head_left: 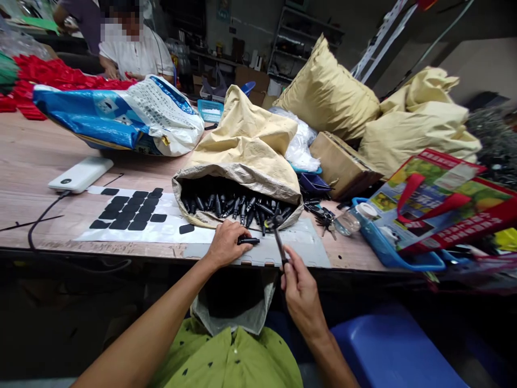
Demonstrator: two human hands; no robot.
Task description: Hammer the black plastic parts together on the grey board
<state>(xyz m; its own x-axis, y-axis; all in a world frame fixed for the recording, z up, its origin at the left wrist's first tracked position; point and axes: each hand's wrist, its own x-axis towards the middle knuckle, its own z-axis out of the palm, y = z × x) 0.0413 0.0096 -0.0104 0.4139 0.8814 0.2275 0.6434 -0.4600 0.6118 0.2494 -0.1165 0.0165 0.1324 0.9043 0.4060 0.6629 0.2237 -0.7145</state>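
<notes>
My left hand (226, 243) is at the table's front edge, its fingers closed around a small black cylindrical piece (249, 241) that lies on its side over a grey sheet (294, 249). In my right hand (299, 283) is a hammer (279, 242) gripped by its handle. The hammer's head is raised just right of the black piece and apart from it. Behind both hands, a cream cloth sack (246, 134) lies with its mouth facing me, and many similar black pieces (218, 205) fill the opening. Another open bag (232, 318) hangs below the table edge at my lap.
Black rounded patches (135, 209) lie on a white sheet at left, with a white power bank (81, 174) behind. Keys (326, 221), a clear bottle (349, 220) and a blue basket (396, 258) stand right. Two people (137, 56) are at the back left.
</notes>
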